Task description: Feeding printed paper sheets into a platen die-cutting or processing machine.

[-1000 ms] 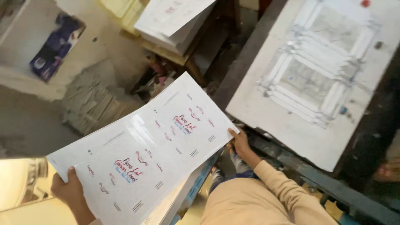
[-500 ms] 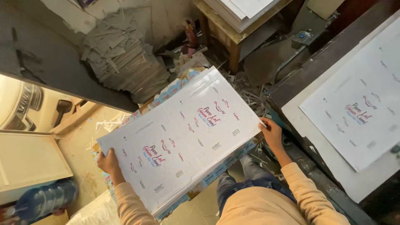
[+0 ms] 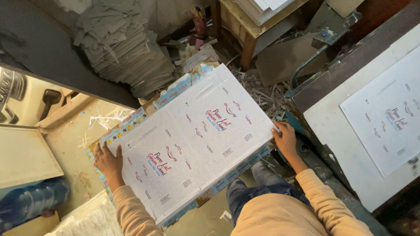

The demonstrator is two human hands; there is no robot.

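Lowered since half a second ago, and swung further left from the bench (image 3: pixel 332 131): stack of printed sheets (image 3: pixel 197 140), now over scrap-strewn floor. Left hand (image 3: pixel 108 161) clamped on the stack's near-left edge, right hand (image 3: pixel 286 140) pinching its right corner. Best kept level, edges squared, both grips firm so no sheet slides. Another sheet (image 3: pixel 387 118) flat on the bench.

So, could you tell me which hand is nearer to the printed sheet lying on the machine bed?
Right. The right hand grips the held sheet's edge just beside the printed sheet on the bed; the left hand holds the far edge.
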